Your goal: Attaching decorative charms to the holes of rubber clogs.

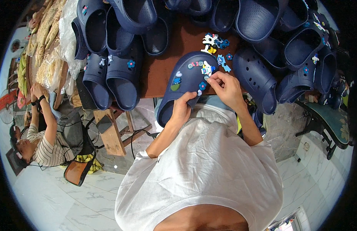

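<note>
A dark blue clog rests tilted at the table's near edge, its toe pointing away from me. My left hand is closed around its heel end, the thumb lying on the upper near the right side. Several colourful charms sit on the clog, among them a white character charm and a green-and-blue one on the left. My right hand pinches at a small round charm on the clog's right side; the fingertips partly hide it. Loose charms and a blue charm lie just beyond the toe.
More dark blue clogs crowd the brown table: a decorated pair at left, a plain one at right, others behind. A wooden stool holding a phone stands below left. Another person works at far left. A dark green seat is at right.
</note>
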Tool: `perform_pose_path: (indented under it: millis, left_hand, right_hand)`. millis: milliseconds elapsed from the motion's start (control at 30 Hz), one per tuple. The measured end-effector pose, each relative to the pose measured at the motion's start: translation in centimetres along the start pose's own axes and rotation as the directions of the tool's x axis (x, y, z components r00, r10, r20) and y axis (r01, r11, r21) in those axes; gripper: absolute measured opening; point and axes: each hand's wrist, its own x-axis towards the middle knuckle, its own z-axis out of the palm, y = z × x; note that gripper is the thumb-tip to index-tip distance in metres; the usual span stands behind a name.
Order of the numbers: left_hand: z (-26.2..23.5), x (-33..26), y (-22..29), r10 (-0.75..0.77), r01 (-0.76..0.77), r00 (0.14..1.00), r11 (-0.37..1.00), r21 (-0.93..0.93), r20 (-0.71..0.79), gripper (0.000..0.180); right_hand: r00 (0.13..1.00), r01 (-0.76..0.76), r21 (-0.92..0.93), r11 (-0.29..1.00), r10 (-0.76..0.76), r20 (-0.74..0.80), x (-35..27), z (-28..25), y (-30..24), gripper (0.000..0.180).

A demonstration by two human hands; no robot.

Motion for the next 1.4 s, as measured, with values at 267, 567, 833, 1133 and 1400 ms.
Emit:
perform_pose_path:
  millis: [267, 567, 833, 1133, 1400]
  left_hand:
    - [0.0, -0.2, -0.3, 0.024, -0.023, 1.000, 0.998, 0.050, -0.010, 0.015]
    - [0.5, -0.5, -0.5, 0.074, -0.073, 0.997, 0.991, 0.108, -0.007, 0.024]
    - [0.5, -0.7, -0.6, 0.022, -0.017, 0.999, 0.995, 0.100, -0.042, 0.014]
    - [0.3, -0.5, -0.8, 0.016, -0.015, 1.000, 0.995, 0.102, -0.010, 0.018]
    - [-0.3, 0.4, -1.0, 0.080, -0.079, 0.997, 0.991, 0.109, -0.001, 0.028]
  right_hand:
    - [0.991, -0.129, 0.077, 0.989, 0.126, 0.032, -0.1, 0.0, 0.1, 0.018]
    - [0.974, -0.218, -0.034, 0.975, 0.220, 0.052, 0.5, -0.6, 0.5, 0.023]
    - [0.966, -0.245, 0.133, 0.960, 0.231, 0.113, 1.0, -0.8, 1.6, 0.020]
    - [0.960, -0.256, 0.662, 0.704, 0.265, 0.090, 0.3, 1.7, 3.7, 0.022]
    - [0.987, -0.109, 0.547, 0.830, 0.158, -0.043, -0.5, 2.5, 2.6, 0.012]
